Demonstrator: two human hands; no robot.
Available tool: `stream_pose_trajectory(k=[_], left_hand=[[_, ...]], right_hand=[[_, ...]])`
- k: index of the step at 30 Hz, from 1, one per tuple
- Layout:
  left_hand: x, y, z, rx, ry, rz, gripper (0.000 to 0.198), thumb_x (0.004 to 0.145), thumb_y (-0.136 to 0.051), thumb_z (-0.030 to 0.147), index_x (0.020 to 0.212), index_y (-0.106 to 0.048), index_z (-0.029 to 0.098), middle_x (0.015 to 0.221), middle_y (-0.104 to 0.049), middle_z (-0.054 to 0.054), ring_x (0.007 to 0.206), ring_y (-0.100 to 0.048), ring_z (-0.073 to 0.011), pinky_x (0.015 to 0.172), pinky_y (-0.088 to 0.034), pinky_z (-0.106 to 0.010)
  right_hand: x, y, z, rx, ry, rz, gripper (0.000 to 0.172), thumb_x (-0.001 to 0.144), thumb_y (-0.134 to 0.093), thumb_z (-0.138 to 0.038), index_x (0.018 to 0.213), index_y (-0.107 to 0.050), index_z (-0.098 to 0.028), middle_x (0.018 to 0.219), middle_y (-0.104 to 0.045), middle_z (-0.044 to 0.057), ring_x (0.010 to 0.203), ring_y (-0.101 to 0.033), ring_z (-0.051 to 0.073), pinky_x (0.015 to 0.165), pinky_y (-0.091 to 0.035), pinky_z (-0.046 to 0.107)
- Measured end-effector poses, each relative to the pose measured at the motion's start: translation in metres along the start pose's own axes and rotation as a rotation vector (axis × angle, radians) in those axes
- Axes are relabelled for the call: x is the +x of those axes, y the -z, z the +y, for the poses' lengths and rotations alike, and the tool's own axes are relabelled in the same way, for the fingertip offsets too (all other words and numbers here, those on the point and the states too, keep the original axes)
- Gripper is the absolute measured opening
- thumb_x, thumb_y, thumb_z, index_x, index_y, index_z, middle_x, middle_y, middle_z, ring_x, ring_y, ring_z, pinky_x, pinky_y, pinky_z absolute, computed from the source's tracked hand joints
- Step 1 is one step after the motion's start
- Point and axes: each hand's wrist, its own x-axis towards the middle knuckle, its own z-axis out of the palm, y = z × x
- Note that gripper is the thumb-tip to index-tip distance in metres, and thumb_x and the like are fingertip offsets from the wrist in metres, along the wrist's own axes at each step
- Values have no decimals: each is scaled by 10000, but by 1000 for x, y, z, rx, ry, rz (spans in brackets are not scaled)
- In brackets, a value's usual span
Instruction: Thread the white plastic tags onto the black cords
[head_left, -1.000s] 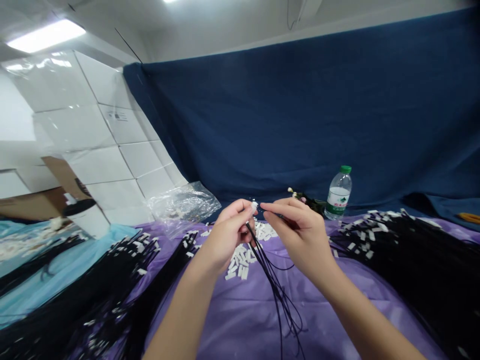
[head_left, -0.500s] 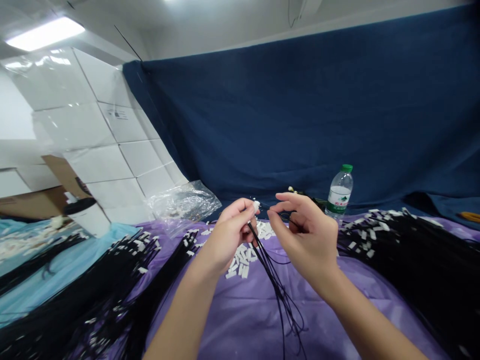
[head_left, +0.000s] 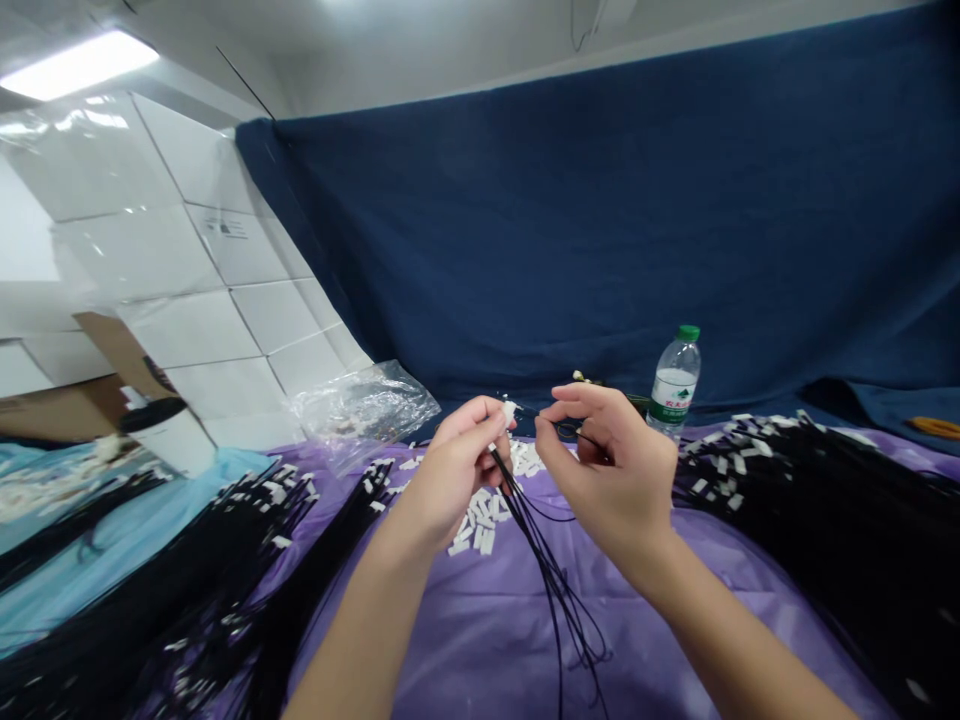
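Observation:
My left hand (head_left: 459, 468) is closed on a small white piece (head_left: 509, 411), held between thumb and forefinger. Thin black cords (head_left: 546, 570) hang down from the same hand over the purple cover. To its right, my right hand (head_left: 609, 455) has its thumb and forefinger pressed together on a thin dark cord (head_left: 568, 430) that loops by the fingers. Its other fingers are curled. Under and behind my left hand lies a pile of small white pieces (head_left: 480, 515).
Black cord bundles with white ends lie left (head_left: 187, 560) and right (head_left: 832, 520) on the purple cover (head_left: 450, 620). A water bottle (head_left: 675, 385) stands behind my right hand. A clear plastic bag (head_left: 367, 405), a white cup (head_left: 174, 440) and white boxes (head_left: 202, 330) are at left. Behind hangs a blue cloth (head_left: 600, 220).
My right thumb and forefinger have come together at the thin cord. My left hand keeps its hold on the white piece. The whole view has shifted slightly.

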Motion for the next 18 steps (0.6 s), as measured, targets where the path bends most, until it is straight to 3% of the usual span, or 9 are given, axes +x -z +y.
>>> stream_pose_trajectory(k=[6,10,18], left_hand=[[1,2,-1,15,-6,-20,188,838,-515,331,734,-467,181,551,-434,47,473,-431,-71,455,-308,-189],[2,3,-3,18,-2,-33,212,836,-524,337,714,-445,182,551,-398,58,463,-401,-62,458,-315,-193],[1,2,-3,27,22,-38,222,845,-508,345,705,-431,191,548,-393,57,452,-386,-68,438,-327,-197]], right_hand=[[1,0,8,-183,387,59,306,783,-628,-54,1040,-576,-211,772,-709,-35,494,-559,54,489,-456,181],[1,0,16,-205,558,8,324,803,-603,-50,1086,-566,-204,846,-728,-7,653,-666,91,547,-504,187],[3,3,24,-159,622,-69,359,808,-583,-37,1135,-540,-181,894,-721,9,742,-678,104,571,-515,198]])
